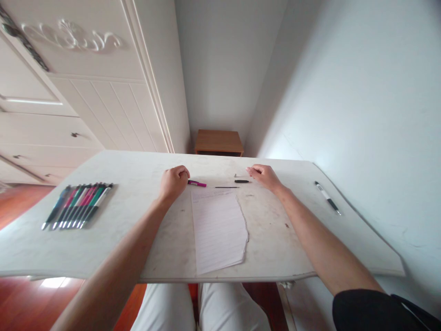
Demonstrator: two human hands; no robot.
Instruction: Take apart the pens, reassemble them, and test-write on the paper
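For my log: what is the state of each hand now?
Left hand: curled at the magenta pen barrel; grip cannot be told.
Right hand: curled closed, nothing visibly held.

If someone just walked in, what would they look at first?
Probably the row of colourful pens on the left side of the white table. Next, maybe the sheet of paper with a ragged right edge, near the middle. Just beyond it, a bright pink pen part shows beside the left hand.

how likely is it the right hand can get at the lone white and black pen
Probably yes: the lone pen lies to the right of the right hand, with nothing visible on the table between them. Whether that hand holds something small is hard to tell.
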